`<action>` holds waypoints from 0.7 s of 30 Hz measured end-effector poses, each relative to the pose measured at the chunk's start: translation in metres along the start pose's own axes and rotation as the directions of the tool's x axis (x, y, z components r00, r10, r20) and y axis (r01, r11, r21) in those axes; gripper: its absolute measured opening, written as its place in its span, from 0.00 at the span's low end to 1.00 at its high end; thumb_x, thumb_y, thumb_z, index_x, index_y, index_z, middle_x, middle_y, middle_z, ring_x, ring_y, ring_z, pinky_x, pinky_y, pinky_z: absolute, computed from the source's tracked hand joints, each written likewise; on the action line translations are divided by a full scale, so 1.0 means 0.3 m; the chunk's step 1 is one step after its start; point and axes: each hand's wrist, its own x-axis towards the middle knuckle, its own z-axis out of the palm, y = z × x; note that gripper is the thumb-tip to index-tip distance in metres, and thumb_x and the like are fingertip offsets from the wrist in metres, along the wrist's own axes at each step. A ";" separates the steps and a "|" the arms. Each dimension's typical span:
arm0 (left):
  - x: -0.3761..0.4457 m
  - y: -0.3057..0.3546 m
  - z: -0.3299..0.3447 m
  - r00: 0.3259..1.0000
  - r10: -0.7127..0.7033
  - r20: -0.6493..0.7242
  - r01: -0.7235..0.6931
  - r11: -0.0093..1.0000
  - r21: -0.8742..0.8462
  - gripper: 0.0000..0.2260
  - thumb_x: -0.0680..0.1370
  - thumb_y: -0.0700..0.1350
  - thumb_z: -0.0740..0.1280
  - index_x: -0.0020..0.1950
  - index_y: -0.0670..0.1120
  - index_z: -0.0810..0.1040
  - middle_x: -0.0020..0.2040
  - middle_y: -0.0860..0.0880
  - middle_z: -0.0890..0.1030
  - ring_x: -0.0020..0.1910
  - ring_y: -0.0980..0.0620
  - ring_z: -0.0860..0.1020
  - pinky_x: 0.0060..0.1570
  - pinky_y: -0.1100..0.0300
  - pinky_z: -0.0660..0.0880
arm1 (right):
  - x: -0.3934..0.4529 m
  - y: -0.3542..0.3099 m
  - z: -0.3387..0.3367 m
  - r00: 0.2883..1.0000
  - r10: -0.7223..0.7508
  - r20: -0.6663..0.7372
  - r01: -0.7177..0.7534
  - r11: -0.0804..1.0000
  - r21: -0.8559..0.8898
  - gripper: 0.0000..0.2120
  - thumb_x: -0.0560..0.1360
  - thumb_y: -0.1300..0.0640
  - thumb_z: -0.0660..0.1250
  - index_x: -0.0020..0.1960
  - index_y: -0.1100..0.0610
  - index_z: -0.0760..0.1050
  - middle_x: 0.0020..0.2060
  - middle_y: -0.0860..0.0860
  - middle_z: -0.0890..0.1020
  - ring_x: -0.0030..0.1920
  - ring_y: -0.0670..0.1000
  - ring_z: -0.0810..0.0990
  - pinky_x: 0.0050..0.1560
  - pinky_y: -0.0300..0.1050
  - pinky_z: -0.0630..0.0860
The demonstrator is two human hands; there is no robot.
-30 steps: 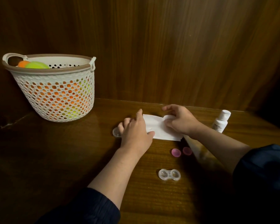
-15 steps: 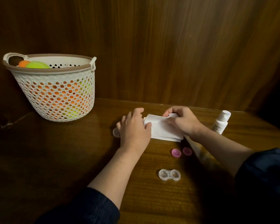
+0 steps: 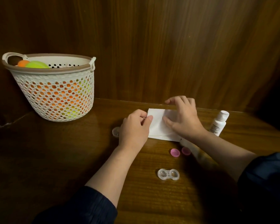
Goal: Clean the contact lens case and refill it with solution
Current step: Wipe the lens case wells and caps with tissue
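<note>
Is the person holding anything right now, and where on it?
Yes: the left hand pinches the white tissue at its left edge, while the right hand presses flat on its right side.

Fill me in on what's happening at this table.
A person is folding a white tissue on the wooden table: the left hand pinches its left edge while the right hand presses it flat. The open lens case and two pink caps lie nearer, untouched. The solution bottle stands at right.
</note>
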 end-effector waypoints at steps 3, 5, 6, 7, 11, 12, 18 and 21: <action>0.006 0.001 -0.006 1.000 -0.018 0.018 0.018 1.000 0.018 0.08 0.86 0.54 0.65 0.59 0.51 0.79 0.49 0.56 0.83 0.44 0.58 0.81 0.36 0.62 0.74 | -0.014 0.005 -0.030 0.983 -0.160 0.088 0.161 0.987 -0.001 0.29 0.73 0.40 0.76 0.70 0.41 0.68 0.68 0.39 0.71 0.69 0.41 0.59 0.69 0.51 0.64; 0.007 0.002 -0.012 1.000 -0.023 0.021 0.022 0.999 0.039 0.07 0.87 0.54 0.63 0.57 0.53 0.76 0.49 0.55 0.83 0.42 0.57 0.80 0.33 0.64 0.67 | -0.023 -0.004 -0.045 0.965 -0.205 0.161 0.204 0.979 0.025 0.38 0.70 0.32 0.76 0.74 0.39 0.64 0.71 0.37 0.68 0.70 0.39 0.56 0.70 0.51 0.61; 0.008 0.003 -0.014 0.999 -0.025 0.022 0.024 0.999 0.042 0.07 0.87 0.54 0.62 0.57 0.53 0.75 0.48 0.55 0.83 0.41 0.57 0.79 0.32 0.65 0.65 | -0.024 -0.010 -0.050 0.961 -0.210 0.181 0.208 0.978 0.032 0.43 0.68 0.28 0.77 0.75 0.39 0.63 0.73 0.37 0.67 0.71 0.39 0.55 0.70 0.51 0.60; 0.010 0.004 -0.015 0.999 -0.030 0.027 0.029 0.999 0.036 0.07 0.87 0.55 0.62 0.57 0.53 0.74 0.47 0.54 0.83 0.41 0.57 0.79 0.32 0.65 0.65 | -0.023 -0.013 -0.052 0.958 -0.210 0.196 0.207 0.978 0.032 0.46 0.66 0.27 0.77 0.76 0.39 0.61 0.74 0.37 0.67 0.72 0.39 0.55 0.71 0.51 0.60; 0.018 0.002 -0.011 0.996 -0.062 0.063 0.064 0.997 -0.040 0.08 0.87 0.54 0.61 0.60 0.52 0.74 0.51 0.54 0.81 0.44 0.59 0.78 0.34 0.65 0.66 | -0.022 -0.024 -0.053 0.940 -0.211 0.267 0.210 0.977 0.034 0.49 0.65 0.30 0.81 0.77 0.39 0.58 0.76 0.40 0.65 0.76 0.46 0.59 0.73 0.55 0.63; 0.020 0.001 -0.011 0.996 -0.069 0.065 0.072 0.996 -0.054 0.08 0.87 0.54 0.61 0.62 0.52 0.75 0.53 0.55 0.81 0.45 0.59 0.77 0.35 0.65 0.67 | -0.023 -0.027 -0.053 0.934 -0.237 0.268 0.238 0.971 0.029 0.49 0.66 0.31 0.81 0.78 0.40 0.58 0.76 0.41 0.65 0.76 0.47 0.59 0.73 0.55 0.62; 0.028 0.004 -0.019 0.989 -0.128 0.068 0.138 0.977 -0.164 0.16 0.87 0.55 0.63 0.73 0.53 0.72 0.65 0.53 0.80 0.49 0.61 0.76 0.36 0.70 0.65 | -0.027 -0.046 -0.050 0.912 -0.317 0.260 0.329 0.944 -0.001 0.41 0.71 0.37 0.79 0.77 0.45 0.63 0.78 0.46 0.66 0.77 0.51 0.62 0.76 0.60 0.65; 0.031 0.011 -0.025 0.985 -0.154 0.076 0.166 0.964 -0.205 0.18 0.87 0.55 0.63 0.76 0.55 0.70 0.71 0.53 0.78 0.55 0.61 0.74 0.37 0.70 0.62 | -0.028 -0.048 -0.046 0.911 -0.295 0.288 0.299 0.954 0.033 0.31 0.75 0.41 0.77 0.72 0.42 0.67 0.77 0.44 0.67 0.76 0.50 0.62 0.75 0.59 0.69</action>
